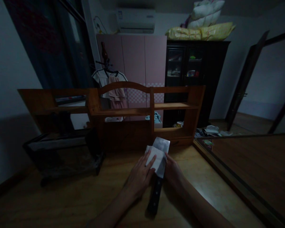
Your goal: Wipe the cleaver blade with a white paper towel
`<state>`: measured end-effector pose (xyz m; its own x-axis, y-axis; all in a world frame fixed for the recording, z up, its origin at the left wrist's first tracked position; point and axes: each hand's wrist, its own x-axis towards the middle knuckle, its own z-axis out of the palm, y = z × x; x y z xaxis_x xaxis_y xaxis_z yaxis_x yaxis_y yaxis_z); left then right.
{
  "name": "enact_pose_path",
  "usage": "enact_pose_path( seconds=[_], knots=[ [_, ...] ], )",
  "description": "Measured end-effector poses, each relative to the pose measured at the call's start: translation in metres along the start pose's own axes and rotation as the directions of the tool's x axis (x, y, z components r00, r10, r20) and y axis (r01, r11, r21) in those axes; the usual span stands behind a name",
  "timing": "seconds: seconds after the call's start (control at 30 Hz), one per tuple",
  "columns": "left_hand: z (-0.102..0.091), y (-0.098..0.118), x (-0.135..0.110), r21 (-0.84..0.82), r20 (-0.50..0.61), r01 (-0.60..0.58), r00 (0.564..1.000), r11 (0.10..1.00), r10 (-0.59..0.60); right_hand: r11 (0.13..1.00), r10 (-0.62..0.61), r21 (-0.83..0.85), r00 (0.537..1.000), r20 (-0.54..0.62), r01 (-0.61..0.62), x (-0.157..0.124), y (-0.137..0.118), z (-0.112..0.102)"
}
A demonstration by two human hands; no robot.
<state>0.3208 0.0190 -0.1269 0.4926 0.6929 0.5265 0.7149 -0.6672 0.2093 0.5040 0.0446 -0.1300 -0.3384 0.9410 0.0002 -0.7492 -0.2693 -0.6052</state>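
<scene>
A cleaver (pixel 162 144) with a broad metal blade and a black riveted handle is in front of me, blade pointing away and handle towards me. A folded white tissue (pixel 158 158) covers much of the blade's upper face. My left hand (pixel 141 173) presses the tissue against the blade, its fingers extended over it and the thumb near the blade's lower end. On the other side, my right hand (pixel 173 169) grips the blade's right edge, with some of its fingers hidden. Neither hand is on the handle.
Beyond my hands stands a wooden shelf unit (pixel 125 111) on the light wooden surface (pixel 104 196). A dark-framed glass tank (pixel 64 155) is at the left. To the right runs a raised wooden edge (pixel 228 177) beside a brown surface. Pink wardrobes (pixel 134 60) and a black cabinet (pixel 209 69) stand behind.
</scene>
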Motion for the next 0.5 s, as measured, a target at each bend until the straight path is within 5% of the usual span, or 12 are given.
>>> enact_pose_path(
  seconds=[0.33,0.5],
  knots=[
    [0.0041,-0.0035,0.0015,-0.284,-0.001,0.112,0.993,0.952,-0.117,0.999,0.027,0.022,1.000,-0.008,-0.027,0.0021,0.0025,0.0002],
    [0.0041,-0.0060,0.0034,-0.507,0.065,0.164,0.986,0.846,-0.152,0.999,0.018,0.038,0.999,-0.040,-0.017,0.0029,0.0030,0.0018]
  ],
)
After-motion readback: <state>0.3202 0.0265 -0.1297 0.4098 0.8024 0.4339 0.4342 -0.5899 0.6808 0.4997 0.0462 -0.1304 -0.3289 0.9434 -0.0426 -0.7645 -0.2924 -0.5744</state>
